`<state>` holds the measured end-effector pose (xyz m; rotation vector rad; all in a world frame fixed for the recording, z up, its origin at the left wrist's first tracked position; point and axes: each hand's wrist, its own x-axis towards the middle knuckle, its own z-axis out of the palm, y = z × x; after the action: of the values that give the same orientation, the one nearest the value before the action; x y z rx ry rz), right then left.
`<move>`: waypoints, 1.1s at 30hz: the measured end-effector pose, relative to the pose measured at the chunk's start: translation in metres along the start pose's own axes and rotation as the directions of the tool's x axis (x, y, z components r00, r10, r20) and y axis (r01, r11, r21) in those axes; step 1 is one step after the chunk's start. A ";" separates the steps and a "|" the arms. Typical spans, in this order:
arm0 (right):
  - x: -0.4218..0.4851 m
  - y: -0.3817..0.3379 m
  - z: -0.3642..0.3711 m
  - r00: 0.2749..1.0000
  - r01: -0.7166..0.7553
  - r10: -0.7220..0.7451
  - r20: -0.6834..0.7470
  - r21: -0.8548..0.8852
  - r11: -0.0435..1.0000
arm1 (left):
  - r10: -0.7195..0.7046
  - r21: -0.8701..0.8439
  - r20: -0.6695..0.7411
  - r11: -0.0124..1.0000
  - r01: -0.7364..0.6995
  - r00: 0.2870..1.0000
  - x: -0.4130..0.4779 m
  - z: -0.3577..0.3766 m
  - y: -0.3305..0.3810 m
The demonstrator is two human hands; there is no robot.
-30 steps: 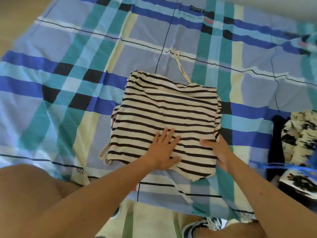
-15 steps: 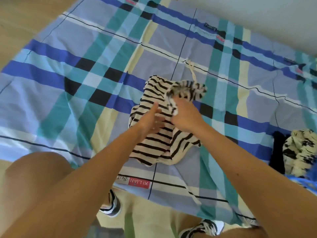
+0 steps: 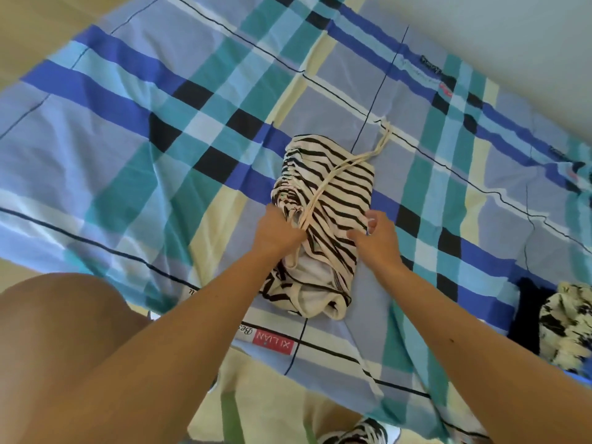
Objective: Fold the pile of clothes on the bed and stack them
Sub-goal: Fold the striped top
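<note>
A cream top with black stripes [image 3: 333,184] lies folded into a narrow strip in the middle of the plaid bed sheet [image 3: 134,145]. Its thin cream strap [image 3: 373,155] trails across the fabric toward the far side. My left hand [image 3: 278,233] grips the bunched left edge of the striped top, where the strap ends. My right hand [image 3: 376,233] pinches the top's right edge between thumb and fingers. The near end of the garment shows its white inside.
A pile of clothes waits at the right edge: a black garment [image 3: 525,312] and a cream and black patterned one [image 3: 567,331]. The bed's near edge with a red label [image 3: 273,342] runs below my arms. A wall [image 3: 512,36] borders the far side. My shoes show on the floor.
The striped top went from a wide flat rectangle to a narrow strip as my right hand carried its right side over to the left. Both hands now hold its edges.
</note>
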<state>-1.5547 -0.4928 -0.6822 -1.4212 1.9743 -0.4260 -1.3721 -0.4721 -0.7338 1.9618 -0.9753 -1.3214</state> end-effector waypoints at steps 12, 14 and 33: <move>-0.041 0.057 0.024 0.908 -0.382 0.244 0.340 0.434 0.816 | -0.005 0.003 0.004 1.000 0.005 1.000 -0.013 0.007 -0.008; -0.049 0.062 0.021 0.931 -0.341 0.237 0.277 0.429 0.837 | -0.053 -0.042 0.050 0.998 0.055 0.997 -0.024 0.012 -0.011; -0.127 0.141 -0.027 0.934 -0.351 0.271 0.232 0.461 0.815 | -0.148 0.070 0.190 0.988 0.137 0.971 -0.120 0.022 -0.058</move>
<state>-1.6488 -0.3273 -0.7074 -0.7627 1.7559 -0.5986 -1.4078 -0.3424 -0.7248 2.0053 -0.9857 -1.6077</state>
